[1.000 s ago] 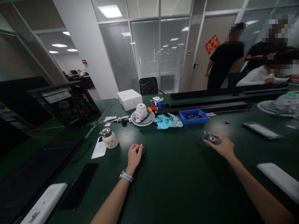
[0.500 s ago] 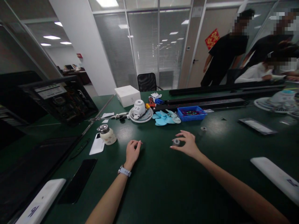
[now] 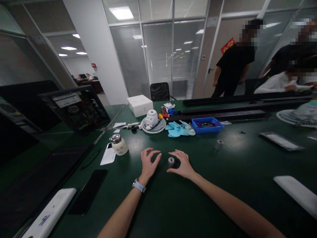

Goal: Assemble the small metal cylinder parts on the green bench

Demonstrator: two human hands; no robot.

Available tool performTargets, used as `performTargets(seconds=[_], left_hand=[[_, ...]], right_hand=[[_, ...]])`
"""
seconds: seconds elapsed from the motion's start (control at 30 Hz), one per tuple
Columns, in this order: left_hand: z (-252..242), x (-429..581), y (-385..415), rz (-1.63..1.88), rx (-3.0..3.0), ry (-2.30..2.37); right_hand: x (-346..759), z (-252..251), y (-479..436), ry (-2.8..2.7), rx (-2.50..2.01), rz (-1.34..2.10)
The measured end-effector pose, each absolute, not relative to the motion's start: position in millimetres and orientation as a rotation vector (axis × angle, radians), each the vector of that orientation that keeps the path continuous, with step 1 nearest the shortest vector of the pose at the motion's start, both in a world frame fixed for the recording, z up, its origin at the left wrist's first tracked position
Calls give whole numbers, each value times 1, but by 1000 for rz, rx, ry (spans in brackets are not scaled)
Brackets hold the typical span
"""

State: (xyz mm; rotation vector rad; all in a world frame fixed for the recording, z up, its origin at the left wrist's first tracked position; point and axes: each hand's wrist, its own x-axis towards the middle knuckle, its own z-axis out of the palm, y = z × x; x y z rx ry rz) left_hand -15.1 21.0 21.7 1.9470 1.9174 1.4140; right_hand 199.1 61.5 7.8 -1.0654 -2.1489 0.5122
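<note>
A small grey metal cylinder [image 3: 171, 162] with a dark mark on its top stands upright on the green table, in front of me. My right hand [image 3: 183, 165] curves around it from the right, thumb on the near side and fingers on the far side, with small gaps appearing between them and the cylinder. Just left of it is my left hand [image 3: 149, 162], empty, its thumb and fingers apart and facing the cylinder; a watch [image 3: 139, 185] is on that wrist. Another, similar metal cylinder [image 3: 219, 144] stands farther off to the right.
Behind are a white fan part [image 3: 151, 119], light-blue fan blades [image 3: 176, 129], a blue tray [image 3: 207, 125] and a white box [image 3: 140, 105]. To the left lie a cream jar [image 3: 120, 146], a phone [image 3: 88, 191] and a white block [image 3: 51, 211]. People are at the far right.
My right hand and the cylinder have moved left, toward my left hand. The fingers of my left hand have spread from a loose curl. The view has shifted slightly.
</note>
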Motion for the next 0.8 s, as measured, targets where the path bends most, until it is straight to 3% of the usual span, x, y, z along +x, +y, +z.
performTargets(seconds=[0.37,0.57,0.8], left_hand=[[27,25,19,1215,2107,1842],[31,-2,19,1242,2004,1978],[9,-45,16,948,2056,1995]], right_hand=[[199,-3,66,-2062,-1073,535],[199,4,63,-2074,-1091,562],[199,15,59,-2108,-1116,631]])
